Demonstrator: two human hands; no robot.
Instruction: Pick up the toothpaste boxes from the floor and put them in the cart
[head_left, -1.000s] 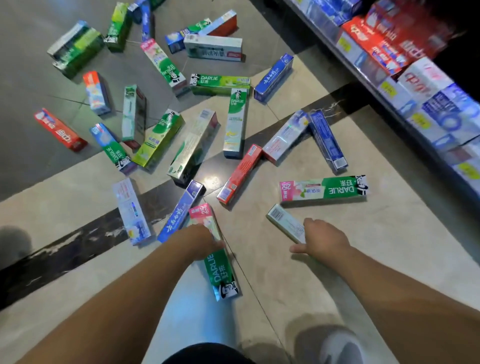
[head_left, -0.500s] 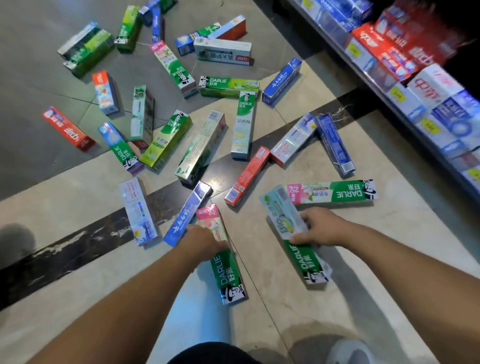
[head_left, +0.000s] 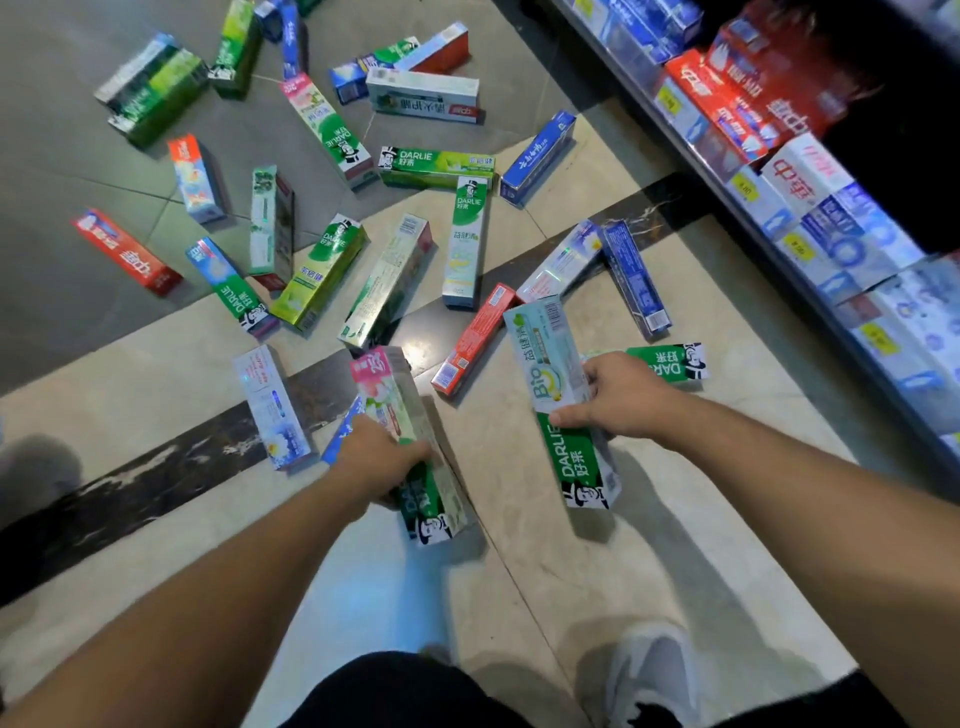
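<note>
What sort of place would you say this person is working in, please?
Most likely a shop aisle. A long display shelf stocked with red, white and blue boxed toothpaste carries yellow price tags along its edge, and many coloured cardboard toothpaste boxes lie scattered on the polished tiled floor.

Left hand (head_left: 382, 457) covers the middle of the pink-and-green box (head_left: 402, 415) and most of the blue box (head_left: 340, 434) under it. Right hand (head_left: 618, 397) hides the near end of the green Darlie box (head_left: 670, 362) on the floor. Green box (head_left: 236, 47) and blue box (head_left: 291, 31) at top are cropped by the frame edge. Shelf (head_left: 753, 218) stock is motion-blurred, price tags (head_left: 745, 189) unreadable. White shoe (head_left: 654, 675) cut off at bottom.
</note>
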